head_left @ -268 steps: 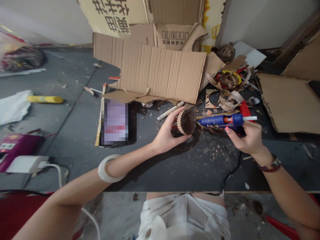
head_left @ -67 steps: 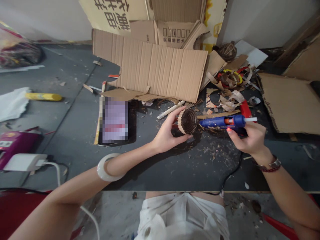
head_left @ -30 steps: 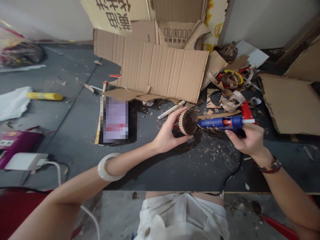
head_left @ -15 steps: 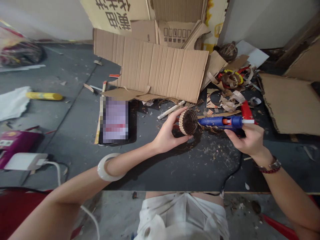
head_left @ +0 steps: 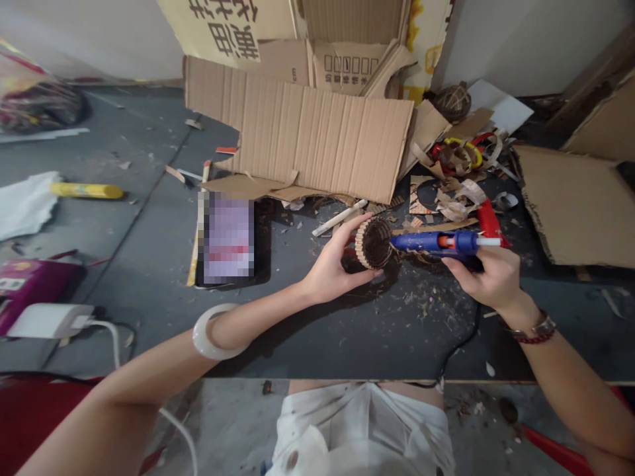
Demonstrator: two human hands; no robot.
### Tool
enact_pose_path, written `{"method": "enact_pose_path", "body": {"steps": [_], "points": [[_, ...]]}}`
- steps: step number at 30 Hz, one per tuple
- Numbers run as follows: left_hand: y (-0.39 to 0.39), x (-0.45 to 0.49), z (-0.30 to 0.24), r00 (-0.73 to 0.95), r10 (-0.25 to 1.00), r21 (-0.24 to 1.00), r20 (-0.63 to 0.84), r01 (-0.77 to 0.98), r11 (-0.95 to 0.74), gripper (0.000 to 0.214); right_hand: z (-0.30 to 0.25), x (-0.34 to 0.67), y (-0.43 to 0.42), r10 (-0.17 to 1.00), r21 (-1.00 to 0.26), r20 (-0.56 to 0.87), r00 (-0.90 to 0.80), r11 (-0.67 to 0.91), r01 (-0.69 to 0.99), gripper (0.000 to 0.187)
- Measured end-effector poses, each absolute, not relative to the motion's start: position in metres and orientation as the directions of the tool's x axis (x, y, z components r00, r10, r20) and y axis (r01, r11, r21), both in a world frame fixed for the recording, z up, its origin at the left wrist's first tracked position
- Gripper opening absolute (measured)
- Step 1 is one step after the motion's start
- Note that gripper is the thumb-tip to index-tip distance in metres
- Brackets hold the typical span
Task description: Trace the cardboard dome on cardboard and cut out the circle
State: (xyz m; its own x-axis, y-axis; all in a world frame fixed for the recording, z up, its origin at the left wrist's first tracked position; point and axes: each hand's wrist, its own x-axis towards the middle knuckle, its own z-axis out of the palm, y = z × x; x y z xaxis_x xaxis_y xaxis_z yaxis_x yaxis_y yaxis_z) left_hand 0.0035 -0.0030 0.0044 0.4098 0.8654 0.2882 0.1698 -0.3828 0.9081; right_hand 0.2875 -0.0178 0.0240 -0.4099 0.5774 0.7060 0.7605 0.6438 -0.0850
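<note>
My left hand [head_left: 335, 268] curves its thumb and fingers around a small corrugated cardboard cup [head_left: 361, 246], whose open mouth is turned to the right. A blue hot glue gun [head_left: 421, 242] is gripped by its handle in my right hand [head_left: 493, 274]. Its nozzle points left and meets the cup's right rim, or lies very close to it; I cannot tell which. A white glue stick [head_left: 489, 242] sticks out of the gun's back end. The gun's handle and trigger are largely hidden by my fingers.
Behind my hands lies a large corrugated cardboard sheet [head_left: 322, 135]. Paper scraps [head_left: 459, 198] are heaped at the right, beside another cardboard piece [head_left: 580, 205]. A phone [head_left: 228, 238] with a blurred screen, a yellow-handled tool [head_left: 86, 191] and a white charger [head_left: 52, 320] are on the left.
The glue gun and my right hand have shifted very slightly to the left along the cup's rim. My left hand and the cup have hardly moved.
</note>
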Motion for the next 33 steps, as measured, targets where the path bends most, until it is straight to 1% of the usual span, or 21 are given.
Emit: {"method": "enact_pose_path", "body": {"steps": [4,8,13,19,23,33], "points": [[-0.0029,0.0036,0.0044,0.416,0.866,0.912,0.278,0.168,-0.374,0.083,0.0252,0.2867,-0.0173,0.551,-0.056,0.725,-0.412,0.644,0.763,0.022],[-0.003,0.0036,0.003,0.408,0.866,0.908,0.289,0.171,-0.383,0.084,0.0271,0.2851,-0.0174,0.54,-0.075,0.731,-0.417,0.671,0.738,0.018],[-0.0036,0.0039,0.0039,0.413,0.864,0.907,0.288,0.171,-0.384,0.084,0.0273,0.285,-0.0181,0.579,-0.104,0.711,-0.399,0.647,0.756,0.022],[-0.0034,0.0036,0.0047,0.41,0.868,0.916,0.279,0.156,-0.368,0.084,0.0277,0.2858,-0.019,0.576,-0.134,0.707,-0.409,0.677,0.723,0.018],[-0.0031,0.0032,0.0033,0.435,0.862,0.923,0.259,0.152,-0.354,0.086,0.0266,0.2851,-0.0186,0.593,-0.135,0.696,-0.406,0.663,0.736,0.02],[-0.0028,0.0031,0.0032,0.447,0.857,0.918,0.256,0.166,-0.361,0.086,0.0246,0.2837,-0.0172,0.534,-0.04,0.721,-0.442,0.668,0.743,0.022]]}}
